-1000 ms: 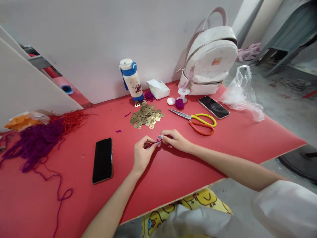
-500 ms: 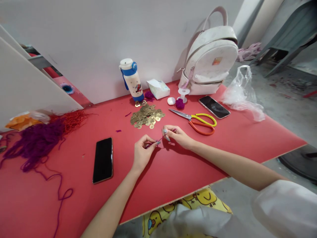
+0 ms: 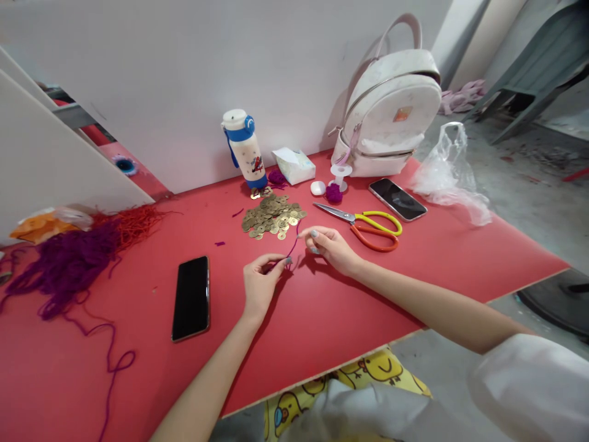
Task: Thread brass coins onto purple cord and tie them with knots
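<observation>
My left hand [image 3: 263, 283] is closed in a pinch on a thin purple cord [image 3: 293, 247]. The cord slants up from its fingertips, and its upper end stands free. My right hand [image 3: 335, 248] is just to the right, fingers loosely curved and apart, with one fingertip beside or touching the cord; contact is unclear. Behind both hands lies a pile of brass coins with holes [image 3: 271, 215]. Scissors with yellow and orange handles [image 3: 368, 226] rest beyond my right hand, blades pointing left.
A black phone [image 3: 191, 299] lies left of my left arm. Purple yarn [image 3: 76, 261] and red strands [image 3: 135, 227] heap at far left. At the back are a bottle [image 3: 246, 150], tissue pack [image 3: 294, 166], spool [image 3: 340, 176], backpack [image 3: 391, 116], second phone [image 3: 398, 199] and plastic bag [image 3: 453, 169].
My right fingers have loosened from the cord and moved slightly up and away. The cord's upper end now points upward. My left hand has shifted a little left, still pinching.
</observation>
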A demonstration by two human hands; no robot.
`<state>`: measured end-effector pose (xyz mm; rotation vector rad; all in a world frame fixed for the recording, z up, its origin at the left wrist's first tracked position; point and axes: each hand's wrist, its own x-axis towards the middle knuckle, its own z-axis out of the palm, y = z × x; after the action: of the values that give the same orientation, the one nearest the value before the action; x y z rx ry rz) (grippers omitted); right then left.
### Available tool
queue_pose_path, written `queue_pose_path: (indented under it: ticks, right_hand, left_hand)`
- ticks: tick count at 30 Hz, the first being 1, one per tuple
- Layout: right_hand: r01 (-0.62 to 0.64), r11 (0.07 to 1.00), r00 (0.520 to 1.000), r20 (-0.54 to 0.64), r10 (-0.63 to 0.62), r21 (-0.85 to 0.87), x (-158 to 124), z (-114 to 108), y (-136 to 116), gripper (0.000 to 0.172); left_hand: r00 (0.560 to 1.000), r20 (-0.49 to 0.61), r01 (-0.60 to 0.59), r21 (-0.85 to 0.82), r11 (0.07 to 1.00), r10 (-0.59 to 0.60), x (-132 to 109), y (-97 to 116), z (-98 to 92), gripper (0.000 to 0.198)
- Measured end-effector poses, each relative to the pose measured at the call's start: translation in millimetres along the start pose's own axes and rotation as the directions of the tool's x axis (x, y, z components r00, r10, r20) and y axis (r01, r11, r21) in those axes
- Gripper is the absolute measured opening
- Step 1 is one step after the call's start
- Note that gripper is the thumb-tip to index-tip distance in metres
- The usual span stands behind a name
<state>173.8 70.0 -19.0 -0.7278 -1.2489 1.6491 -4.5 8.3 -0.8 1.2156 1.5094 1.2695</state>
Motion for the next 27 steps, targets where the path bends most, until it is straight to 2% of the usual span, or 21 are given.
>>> queue_pose_path:
  ticks: [3, 6, 8, 12, 15, 19, 21, 24, 27]
  right_hand:
    - [0.080, 0.968, 0.996, 0.061, -0.067, -0.236, -4.4, 2.0, -3.1, 0.037]
    - [0.207, 0.838, 0.976, 0.161, -0.144, -0.504, -8.7, 5.5, -1.0, 0.033]
    - [0.266, 0.751, 0.961, 0.222, -0.163, -0.604, -10.0, 7.7, 3.0, 0.030]
    - [0.341, 0.699, 0.932, 0.325, -0.162, -0.628, -10.8, 9.6, 9.0, 0.024]
    - [0.380, 0.671, 0.920, 0.334, -0.205, -0.636, -11.7, 9.3, 8.0, 0.021]
    - [0.434, 0.601, 0.901, 0.323, -0.291, -0.671, -12.7, 7.8, 3.4, 0.017]
    - [0.442, 0.599, 0.897, 0.313, -0.313, -0.668, -12.4, 7.2, 1.9, 0.017]
    - [0.407, 0.641, 0.912, 0.254, -0.322, -0.651, -10.9, 7.0, 1.0, 0.018]
    - [0.376, 0.678, 0.927, 0.240, -0.290, -0.632, -9.2, 7.3, 1.4, 0.017]
  left_hand:
    - [1.000, -0.021, -0.009, -0.015, 1.000, 0.008, 0.7, -0.7, -0.9, 0.011]
    - [0.998, -0.001, -0.055, -0.043, 0.998, 0.055, 1.2, -2.6, -1.7, 0.012]
    - [0.995, 0.011, -0.101, -0.057, 0.993, 0.102, 1.4, -3.3, -1.7, 0.012]
    - [0.992, 0.014, -0.126, -0.024, 0.992, 0.126, 1.1, -3.1, -0.8, 0.009]
    - [0.990, 0.028, -0.141, 0.054, 0.988, 0.140, 0.4, -2.7, -0.9, 0.007]
    - [0.959, 0.136, -0.278, 0.285, 0.917, 0.249, -1.1, -0.9, -4.9, 0.009]
    - [0.932, 0.208, -0.355, 0.346, 0.869, 0.298, -1.8, 0.6, -7.8, 0.011]
    - [0.892, 0.287, -0.430, 0.292, 0.854, 0.351, -1.9, 2.2, -11.1, 0.013]
    - [0.876, 0.277, -0.451, 0.183, 0.874, 0.394, -1.4, 2.3, -11.5, 0.014]
